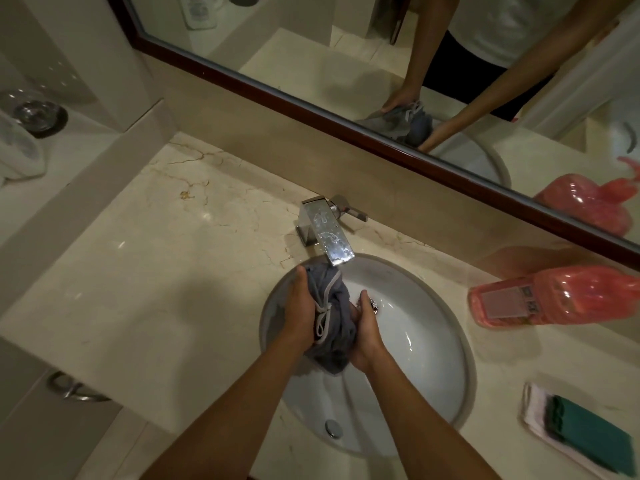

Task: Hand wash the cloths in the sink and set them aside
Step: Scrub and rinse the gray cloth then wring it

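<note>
Both forearms are bare from the bottom edge of the view to the wrists, with no sleeve showing on either. The left hand (300, 308) and right hand (367, 336) wear no gloves, rings, watch or bracelet. In the mirror (346, 46), the person's reflection wears a white top over dark bottoms.

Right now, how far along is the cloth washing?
Done: nothing visibly set aside as washed. In hand: both the left hand and right hand grip the grey cloth over the sink, below the faucet. Left: folded cloths on the counter look untouched.
</note>
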The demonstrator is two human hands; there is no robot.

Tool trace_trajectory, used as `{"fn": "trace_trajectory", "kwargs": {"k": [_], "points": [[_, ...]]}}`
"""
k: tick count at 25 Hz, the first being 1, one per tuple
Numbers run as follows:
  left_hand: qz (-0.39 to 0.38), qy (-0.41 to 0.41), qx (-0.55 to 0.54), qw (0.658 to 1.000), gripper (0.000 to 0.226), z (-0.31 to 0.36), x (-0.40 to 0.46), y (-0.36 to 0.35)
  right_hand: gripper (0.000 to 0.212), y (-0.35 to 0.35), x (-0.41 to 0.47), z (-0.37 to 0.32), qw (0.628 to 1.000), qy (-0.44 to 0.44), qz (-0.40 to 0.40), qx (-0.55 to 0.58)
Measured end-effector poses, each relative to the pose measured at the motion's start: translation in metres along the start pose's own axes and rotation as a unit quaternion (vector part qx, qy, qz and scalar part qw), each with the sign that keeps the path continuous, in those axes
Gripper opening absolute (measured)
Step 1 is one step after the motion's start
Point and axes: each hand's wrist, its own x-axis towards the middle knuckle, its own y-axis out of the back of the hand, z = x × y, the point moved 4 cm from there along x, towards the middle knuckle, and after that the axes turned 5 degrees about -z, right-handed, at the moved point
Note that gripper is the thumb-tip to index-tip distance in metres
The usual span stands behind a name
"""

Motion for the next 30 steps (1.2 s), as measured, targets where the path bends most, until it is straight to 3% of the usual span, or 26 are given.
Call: {"fn": "trace_trajectory", "kwargs": {"k": [4,8,10,14,18,21,24,26,28,30], "points": [[0.009,-0.04,0.037,0.998,0.07,-0.006,0.002,0.008,0.076,-0.001,0.003,0.008,0.987,-0.02,-0.05,0.149],[0.06,-0.067,0.137,0.987,0.052,-0.013,0.008,0.026,0.061,-0.009,0.004,-0.017,0.984,0.05,-0.048,0.163],[0.055,-0.042,0.091,0.993,0.048,-0.023,0.01,0.033,0.063,-0.01,0.009,-0.024,0.984,0.06,-0.048,0.158],[-0.06,0.045,-0.103,0.992,0.064,-0.023,0.014,0.024,0.065,-0.008,0.014,-0.024,0.984,0.038,-0.067,0.162],[-0.09,0.043,-0.14,0.985,0.073,-0.011,0.021,0.013,0.07,-0.012,0.019,-0.02,0.982,-0.017,-0.072,0.172],[-0.098,0.031,-0.105,0.989,0.067,-0.014,0.022,0.002,0.057,0.0,0.031,-0.025,0.995,0.055,0.034,0.075],[-0.041,-0.066,-0.084,0.993,0.047,-0.016,0.032,0.006,0.03,0.013,0.039,-0.035,0.978,0.17,0.115,-0.03],[-0.031,-0.1,-0.06,0.993,0.035,-0.016,0.031,0.005,0.042,0.013,0.043,-0.03,0.99,0.133,0.051,0.009],[-0.035,-0.099,-0.036,0.994,0.044,-0.016,0.029,0.006,0.048,0.005,0.039,-0.025,0.996,0.073,-0.021,0.039],[0.009,-0.114,0.014,0.993,0.049,-0.012,0.03,0.008,0.048,0.003,0.04,-0.024,0.996,0.078,-0.032,0.024]]}}
